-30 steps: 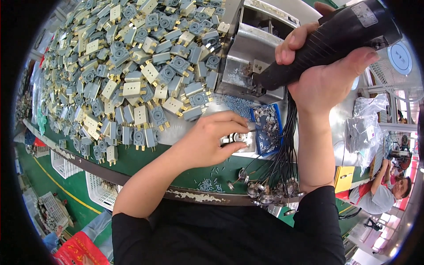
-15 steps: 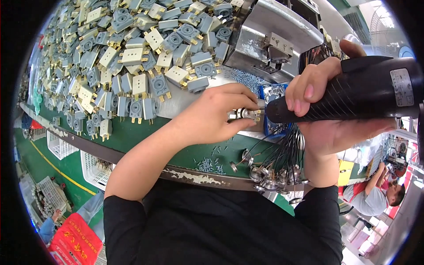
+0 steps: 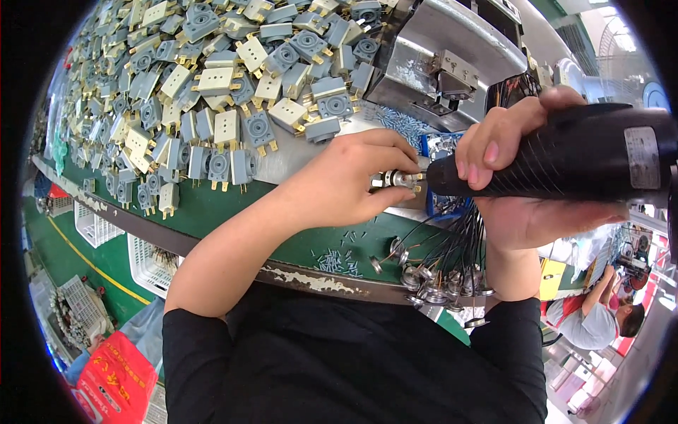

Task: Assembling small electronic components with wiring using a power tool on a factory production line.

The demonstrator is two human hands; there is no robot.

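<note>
My left hand (image 3: pixel 351 177) is closed on a small switch-like part (image 3: pixel 395 179) with a metal end and brass terminals, pinched between thumb and fingers. In my right hand (image 3: pixel 503 145) lies a thick black electric screwdriver (image 3: pixel 565 152), held level, its nose pointing left at the terminals of the part. Its bit is too small to make out, so I cannot tell whether it touches a screw. Behind the nose sits a blue tray (image 3: pixel 435 205) of small metal pieces, partly hidden by the screwdriver.
A large heap of grey and cream switch housings (image 3: pixel 226 127) covers the far left. Blue screws (image 3: pixel 399 126) lie beside a metal fixture (image 3: pixel 441 63); more loose screws (image 3: pixel 337 261) are near the front edge. Black-wired round metal parts (image 3: pixel 438 283) hang over that edge. Another person (image 3: pixel 593 321) sits at right.
The view has shifted slightly, so the heap and the fixture sit a little farther right. Both hands keep their grips, with the screwdriver still at the part's terminals.
</note>
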